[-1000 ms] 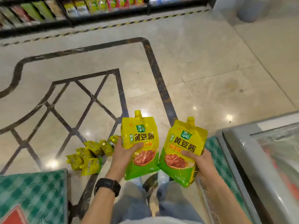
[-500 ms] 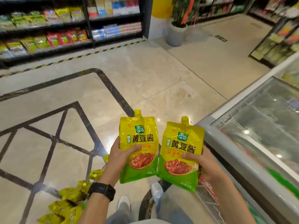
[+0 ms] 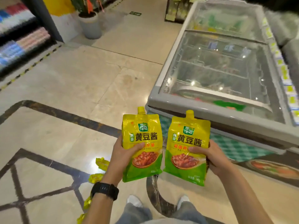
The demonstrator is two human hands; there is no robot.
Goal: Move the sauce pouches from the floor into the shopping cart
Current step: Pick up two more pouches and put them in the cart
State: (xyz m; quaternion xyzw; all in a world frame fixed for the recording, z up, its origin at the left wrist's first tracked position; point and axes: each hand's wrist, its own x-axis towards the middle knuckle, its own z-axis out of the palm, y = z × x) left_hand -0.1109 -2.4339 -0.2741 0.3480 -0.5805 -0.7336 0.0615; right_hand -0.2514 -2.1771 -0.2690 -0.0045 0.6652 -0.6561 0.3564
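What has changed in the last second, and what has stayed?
The person has turned right: the freezer now fills the upper right, and the floor pouches have slid to the lower left. Nothing was taken or let go. The left hand still holds the left pouch upright, the right hand the right pouch.

Warm indoor light, glare on freezer lid [image 3: 218, 65], shelves [image 3: 21, 42] blurred

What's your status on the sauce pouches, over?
Left hand grips left pouch, right hand grips right pouch, both upright. More pouches on floor at left. Shopping cart not in view; freezer chest ahead right.
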